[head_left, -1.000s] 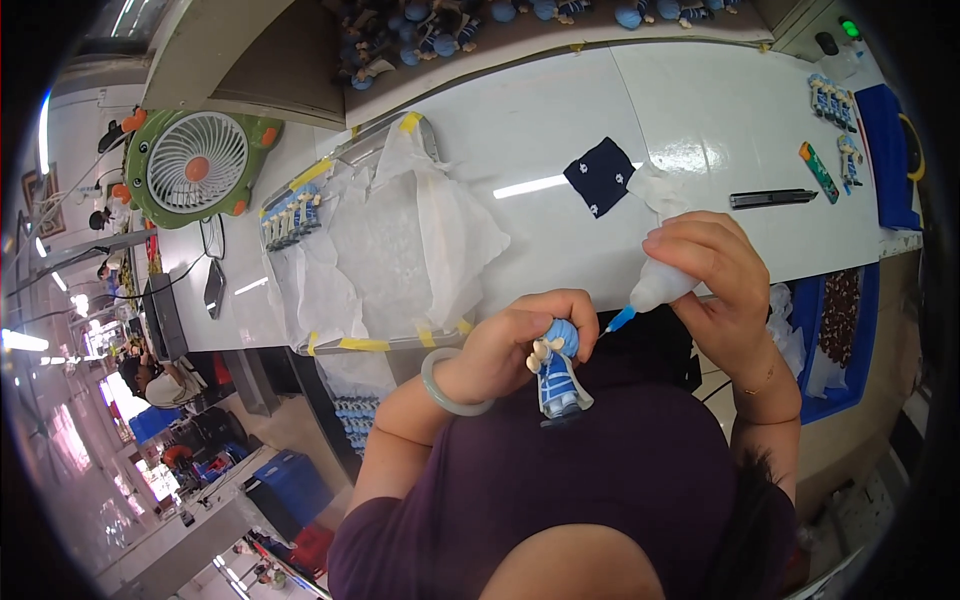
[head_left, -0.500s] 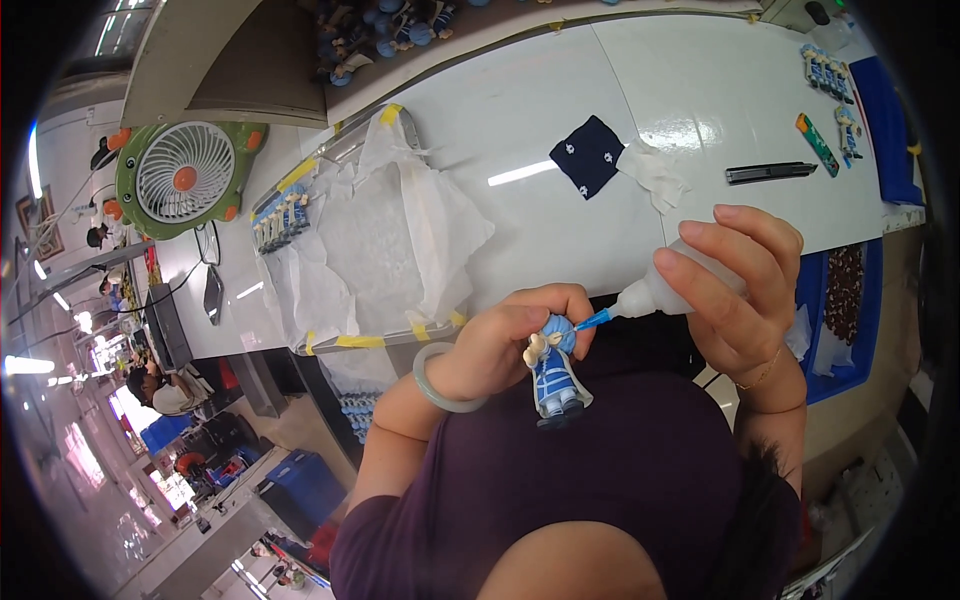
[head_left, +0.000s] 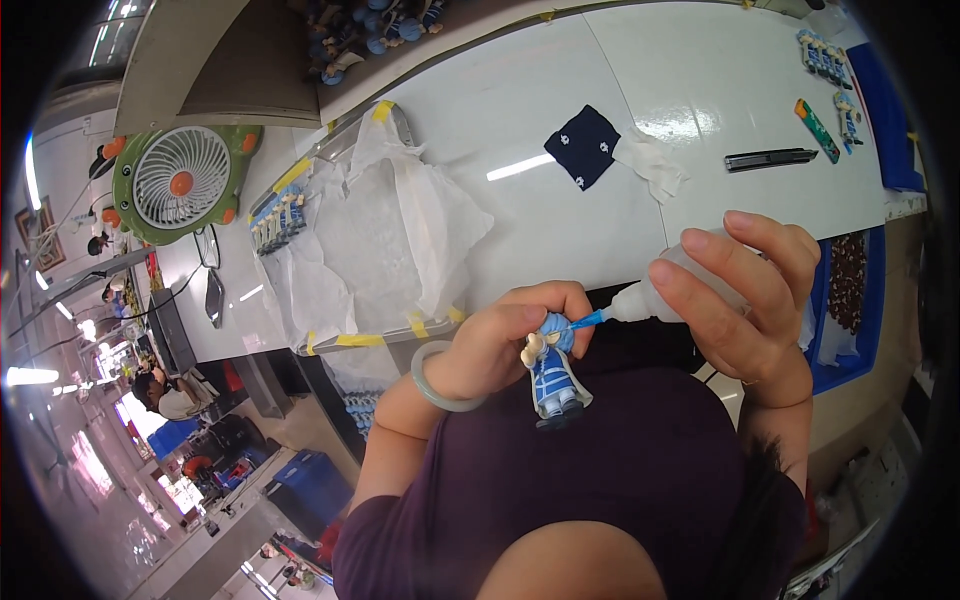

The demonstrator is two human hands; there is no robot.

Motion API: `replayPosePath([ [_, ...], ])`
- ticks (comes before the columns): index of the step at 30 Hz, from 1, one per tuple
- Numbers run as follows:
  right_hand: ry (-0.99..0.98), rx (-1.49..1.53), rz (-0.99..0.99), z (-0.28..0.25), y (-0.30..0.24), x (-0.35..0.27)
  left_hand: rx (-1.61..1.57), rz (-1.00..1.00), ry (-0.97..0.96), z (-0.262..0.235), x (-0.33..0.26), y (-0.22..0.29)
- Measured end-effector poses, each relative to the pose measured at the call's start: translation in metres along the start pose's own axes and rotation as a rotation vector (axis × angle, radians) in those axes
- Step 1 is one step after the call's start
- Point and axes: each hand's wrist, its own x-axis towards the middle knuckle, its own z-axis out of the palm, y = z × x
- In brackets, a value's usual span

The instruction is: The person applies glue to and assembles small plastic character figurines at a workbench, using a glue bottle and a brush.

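My left hand (head_left: pixel 500 330) is closed around the head of a small figurine (head_left: pixel 553 380) with blue hair and a blue-and-white outfit. The figurine hangs feet down and slightly tilted in front of my body. In my right hand (head_left: pixel 755 300) is a translucent white squeeze bottle (head_left: pixel 632 303), lying nearly level with its thin blue nozzle (head_left: pixel 588 320) pointing left. The nozzle's fine tip is at the right side of the figurine's blue hair; whether it touches cannot be made out. My fingers hide part of the bottle and part of the figurine's head.
A paper-lined tray (head_left: pixel 375 235) with yellow tape holds several figurines (head_left: pixel 278 222) at its left. A dark cloth (head_left: pixel 582 148), white tissue (head_left: pixel 652 165), black cutter (head_left: pixel 770 160) and green tube (head_left: pixel 817 130) lie on the table. A green fan (head_left: pixel 183 183) stands left; a blue bin (head_left: pixel 850 310) sits right.
My right hand has shifted slightly down, and the bottle's nozzle tip has moved a little left along the figurine's hair. My left hand keeps the figurine nearly still.
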Motion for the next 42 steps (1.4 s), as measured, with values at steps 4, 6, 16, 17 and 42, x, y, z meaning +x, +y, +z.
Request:
replayPosePath([
  [4,0.02,-0.011,-0.009,0.0,0.0,-0.001,-0.028,-0.006,0.033,0.004,-0.001,0.0],
  [6,-0.051,-0.015,0.0,-0.007,-0.003,-0.002,-0.038,-0.011,0.058,0.005,-0.001,0.0],
  [16,-0.075,-0.053,-0.024,-0.013,-0.01,-0.002,-0.027,-0.005,0.04,0.004,0.001,-0.001],
  [17,-0.075,-0.053,-0.022,-0.014,-0.012,-0.002,-0.023,-0.003,0.028,0.004,0.001,-0.001],
  [42,0.14,0.78,0.667,0.027,0.025,-0.022,0.081,0.165,-0.072,-0.005,0.006,-0.01],
])
